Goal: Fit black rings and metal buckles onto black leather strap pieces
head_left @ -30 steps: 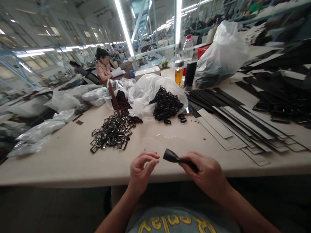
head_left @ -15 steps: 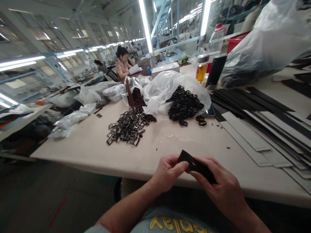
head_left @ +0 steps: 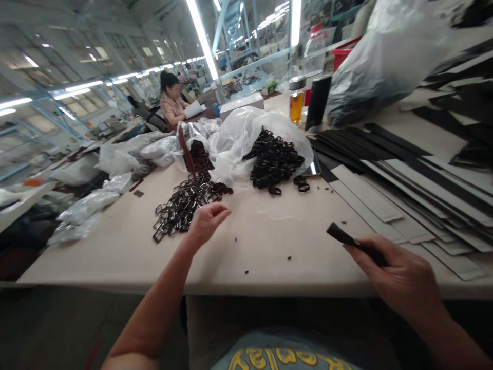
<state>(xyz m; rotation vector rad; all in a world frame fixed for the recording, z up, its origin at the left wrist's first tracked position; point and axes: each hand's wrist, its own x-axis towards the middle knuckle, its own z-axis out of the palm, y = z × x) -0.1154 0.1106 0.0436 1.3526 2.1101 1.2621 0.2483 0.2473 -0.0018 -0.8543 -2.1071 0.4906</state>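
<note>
My right hand (head_left: 400, 270) is closed around a black strap piece (head_left: 341, 234), which looks folded and points up and left over the front of the table. My left hand (head_left: 208, 222) is over the table at the right edge of a heap of dark metal rectangular buckles (head_left: 179, 205). Its fingers are drawn together; anything between them is too small or hidden to make out. Behind lie a pile of black loops (head_left: 275, 162), spilling from a clear plastic bag (head_left: 234, 139), and dark brown loops (head_left: 200, 156) with a brown strip (head_left: 187, 154) standing among them.
Long black and grey strips (head_left: 400, 205) are stacked on the right. A jar of amber liquid (head_left: 296, 100) and a black cylinder (head_left: 318, 103) stand behind them, beside a large plastic bag (head_left: 377, 72). Small dark bits (head_left: 288, 257) dot the tabletop. A person (head_left: 173, 103) sits beyond, holding papers.
My hands have parted. The left let go of the black strap piece and moved left to the buckles; the right carried the strap right. More dark bits show near the front edge. The view shifted.
</note>
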